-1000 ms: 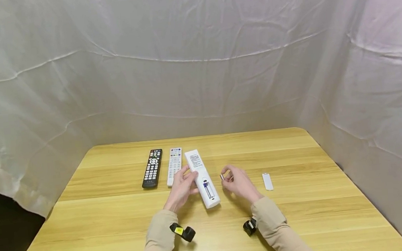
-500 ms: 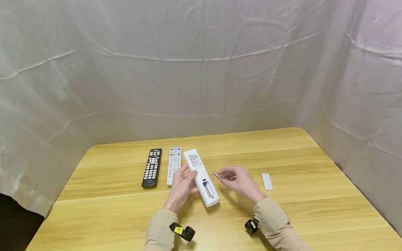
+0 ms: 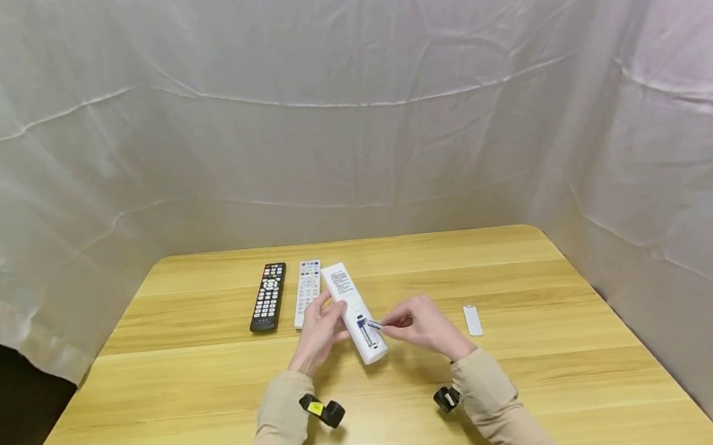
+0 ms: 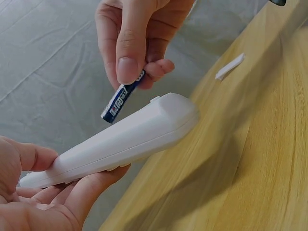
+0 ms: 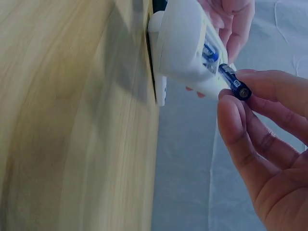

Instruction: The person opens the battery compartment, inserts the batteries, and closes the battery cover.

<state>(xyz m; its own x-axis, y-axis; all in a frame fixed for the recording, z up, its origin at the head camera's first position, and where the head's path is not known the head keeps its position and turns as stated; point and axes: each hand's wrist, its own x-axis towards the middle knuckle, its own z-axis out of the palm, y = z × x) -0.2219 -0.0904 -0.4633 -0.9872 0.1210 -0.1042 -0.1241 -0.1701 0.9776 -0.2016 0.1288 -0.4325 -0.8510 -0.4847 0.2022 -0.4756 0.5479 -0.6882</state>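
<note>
My left hand (image 3: 319, 333) grips a white remote control (image 3: 345, 295) by its side, back facing up, raised above the table. Its battery compartment is uncovered, and one blue battery (image 5: 210, 52) lies inside. Between thumb and fingertips my right hand (image 3: 423, 325) pinches a second blue battery (image 4: 121, 100). In the head view that battery's end overlaps the compartment's edge; the left wrist view shows it tilted over the remote's back. The white battery cover (image 3: 473, 320) lies on the table to the right of my right hand.
A black remote (image 3: 268, 297) and another white remote (image 3: 308, 291) lie buttons up on the wooden table (image 3: 185, 382), left of the held one. Pale cloth (image 3: 349, 144) hangs behind the table and at both sides.
My right hand has moved left with the battery, from beside the remote to over its compartment. The battery has been turned in the fingers. My left hand and the remote have shifted very slightly.
</note>
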